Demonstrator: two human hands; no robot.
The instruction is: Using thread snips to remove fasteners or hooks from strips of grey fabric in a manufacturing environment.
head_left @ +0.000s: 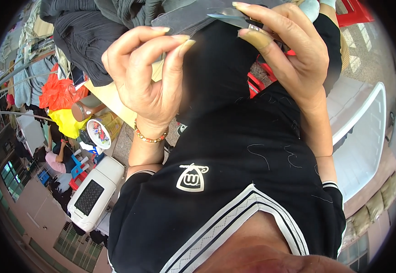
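Note:
My left hand, with a beaded bracelet at the wrist, pinches the edge of a dark grey piece of fabric between thumb and fingertips. Opposite it, my right hand grips a pair of small thread snips, their metal blades pointing left toward the fabric and overlapping it. A tan covering wraps the right thumb tip. Whether the blades touch a thread cannot be made out. Dark grey ribbed knit garments are heaped beyond and left of my left hand. Loose thread bits lie on my black top.
A pale wooden board lies under the knits. To the left are a red plastic bag, a yellow bag, a round white tub of small colourful things and a white bin. A white plastic chair stands right; another person is far left.

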